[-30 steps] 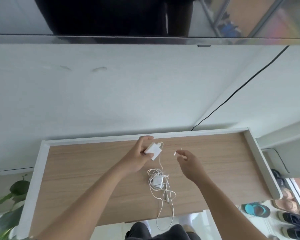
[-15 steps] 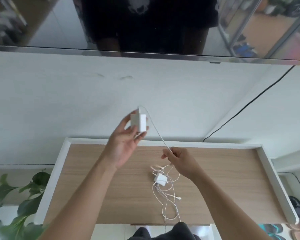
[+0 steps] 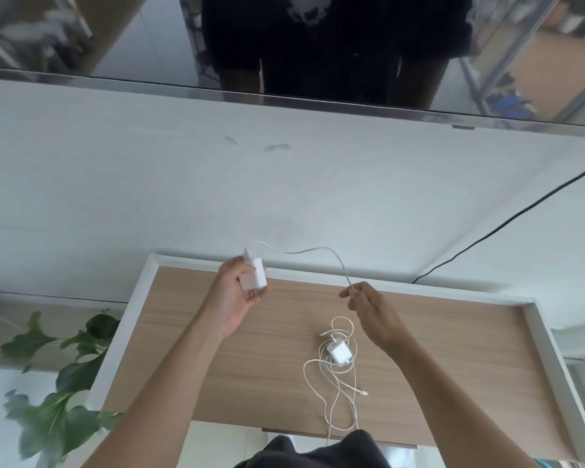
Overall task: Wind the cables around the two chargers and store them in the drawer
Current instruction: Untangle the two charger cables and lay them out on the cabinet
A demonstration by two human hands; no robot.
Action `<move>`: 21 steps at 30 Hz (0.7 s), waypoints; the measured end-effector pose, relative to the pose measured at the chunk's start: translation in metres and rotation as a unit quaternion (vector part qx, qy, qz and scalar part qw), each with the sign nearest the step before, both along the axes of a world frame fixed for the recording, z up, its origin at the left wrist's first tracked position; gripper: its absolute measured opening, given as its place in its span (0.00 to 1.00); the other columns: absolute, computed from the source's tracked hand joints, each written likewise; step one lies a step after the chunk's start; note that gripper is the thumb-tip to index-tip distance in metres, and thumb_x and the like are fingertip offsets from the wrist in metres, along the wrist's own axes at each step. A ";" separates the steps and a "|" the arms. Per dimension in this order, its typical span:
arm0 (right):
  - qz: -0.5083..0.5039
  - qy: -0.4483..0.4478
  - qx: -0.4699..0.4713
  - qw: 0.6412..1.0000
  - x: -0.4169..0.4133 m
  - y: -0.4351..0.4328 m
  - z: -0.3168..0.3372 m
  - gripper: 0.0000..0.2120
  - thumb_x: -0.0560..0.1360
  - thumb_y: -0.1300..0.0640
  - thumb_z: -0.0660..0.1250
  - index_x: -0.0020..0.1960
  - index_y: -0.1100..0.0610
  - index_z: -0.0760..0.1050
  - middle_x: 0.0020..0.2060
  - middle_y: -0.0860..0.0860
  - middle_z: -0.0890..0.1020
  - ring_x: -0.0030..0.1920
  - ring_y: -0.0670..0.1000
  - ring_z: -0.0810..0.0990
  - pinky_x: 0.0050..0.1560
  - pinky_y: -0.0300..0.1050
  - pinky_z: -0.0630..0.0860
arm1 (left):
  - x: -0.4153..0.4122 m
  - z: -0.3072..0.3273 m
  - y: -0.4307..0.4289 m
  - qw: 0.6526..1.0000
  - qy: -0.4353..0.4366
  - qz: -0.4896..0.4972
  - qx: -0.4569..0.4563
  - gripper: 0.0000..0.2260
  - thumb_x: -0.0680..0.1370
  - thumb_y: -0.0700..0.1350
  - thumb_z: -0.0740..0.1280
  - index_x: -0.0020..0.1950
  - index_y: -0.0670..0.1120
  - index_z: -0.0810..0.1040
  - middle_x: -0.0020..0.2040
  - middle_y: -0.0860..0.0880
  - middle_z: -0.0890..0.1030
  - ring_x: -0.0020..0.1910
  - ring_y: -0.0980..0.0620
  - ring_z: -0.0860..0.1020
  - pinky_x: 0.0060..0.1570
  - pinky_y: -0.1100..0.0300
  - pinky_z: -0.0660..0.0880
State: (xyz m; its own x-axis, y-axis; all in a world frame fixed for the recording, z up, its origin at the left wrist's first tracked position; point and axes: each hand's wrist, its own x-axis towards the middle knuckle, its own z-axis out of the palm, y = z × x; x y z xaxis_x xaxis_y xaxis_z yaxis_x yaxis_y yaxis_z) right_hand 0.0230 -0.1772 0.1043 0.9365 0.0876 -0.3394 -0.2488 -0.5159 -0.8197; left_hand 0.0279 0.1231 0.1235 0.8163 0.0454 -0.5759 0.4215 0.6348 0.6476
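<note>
My left hand (image 3: 233, 298) grips a white charger block (image 3: 254, 278) above the far left part of the wooden tabletop (image 3: 217, 366). Its white cable (image 3: 313, 250) arcs from the block's top over to my right hand (image 3: 368, 309), which pinches it between fingertips. A second white charger (image 3: 339, 352) lies on the tabletop below my right hand, in a loose tangle of its own cable (image 3: 331, 393) that trails over the near edge. No drawer is in view.
The tabletop has a raised white rim (image 3: 551, 359) on three sides. A green plant (image 3: 61, 373) stands off the left edge. A black cord (image 3: 507, 224) runs down the white wall to the table's back right. A mirror (image 3: 284, 45) hangs above.
My left hand came down from wall height to the table's back edge with the charger. My right hand slid right along the cable, which now arcs between the hands. The view tilted up.
</note>
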 end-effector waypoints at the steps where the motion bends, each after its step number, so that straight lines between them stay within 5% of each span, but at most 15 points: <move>1: 0.016 -0.002 0.012 1.000 0.000 0.002 0.003 0.14 0.89 0.51 0.59 0.55 0.46 0.83 0.51 0.47 0.86 0.56 0.49 0.84 0.58 0.48 0.77 | -0.004 -0.001 -0.006 0.998 0.041 -0.024 0.030 0.19 0.74 0.44 0.77 0.62 0.45 0.78 0.47 0.44 0.81 0.41 0.46 0.81 0.45 0.51 0.83; 3: 0.075 -0.015 0.016 0.997 0.002 0.007 0.012 0.14 0.90 0.53 0.59 0.57 0.45 0.83 0.48 0.44 0.85 0.48 0.47 0.82 0.54 0.43 0.76 | -0.010 -0.005 -0.020 0.988 0.104 -0.072 0.090 0.16 0.76 0.53 0.80 0.56 0.44 0.84 0.39 0.48 0.78 0.37 0.49 0.77 0.42 0.53 0.80; 6: 0.166 -0.031 -0.007 0.986 0.005 0.016 0.025 0.13 0.90 0.54 0.60 0.60 0.47 0.84 0.37 0.37 0.77 0.37 0.42 0.73 0.44 0.35 0.71 | -0.020 -0.006 -0.037 0.972 0.085 -0.193 0.100 0.22 0.77 0.61 0.77 0.60 0.45 0.90 0.36 0.51 0.75 0.35 0.51 0.74 0.41 0.55 0.75; 8: 0.214 -0.020 -0.027 0.976 0.005 0.019 0.029 0.12 0.90 0.53 0.61 0.60 0.46 0.84 0.43 0.36 0.83 0.43 0.42 0.79 0.48 0.33 0.74 | -0.022 0.001 -0.046 0.965 0.035 -0.249 0.076 0.20 0.81 0.59 0.71 0.65 0.47 0.88 0.34 0.51 0.74 0.34 0.51 0.72 0.40 0.56 0.72; 13: 0.244 0.019 -0.046 0.969 -0.001 0.021 0.025 0.12 0.89 0.47 0.62 0.60 0.40 0.84 0.52 0.45 0.87 0.55 0.46 0.86 0.64 0.50 0.81 | -0.012 0.030 -0.057 0.962 -0.046 -0.263 0.058 0.20 0.85 0.54 0.64 0.67 0.44 0.87 0.35 0.48 0.72 0.32 0.51 0.72 0.34 0.58 0.67; 19: 0.220 0.013 -0.016 0.975 -0.004 0.023 0.028 0.13 0.89 0.47 0.62 0.57 0.37 0.84 0.46 0.46 0.87 0.44 0.46 0.84 0.53 0.48 0.83 | -0.011 0.041 -0.058 0.926 -0.059 -0.324 0.183 0.17 0.84 0.57 0.65 0.63 0.53 0.89 0.34 0.47 0.76 0.31 0.50 0.74 0.32 0.59 0.68; 21: 0.230 0.021 -0.013 0.973 -0.006 0.025 0.031 0.13 0.89 0.50 0.61 0.56 0.41 0.84 0.46 0.47 0.87 0.42 0.48 0.85 0.51 0.45 0.83 | -0.011 0.037 -0.059 0.915 -0.069 -0.338 0.207 0.22 0.80 0.61 0.67 0.63 0.48 0.88 0.38 0.40 0.80 0.34 0.47 0.74 0.34 0.57 0.68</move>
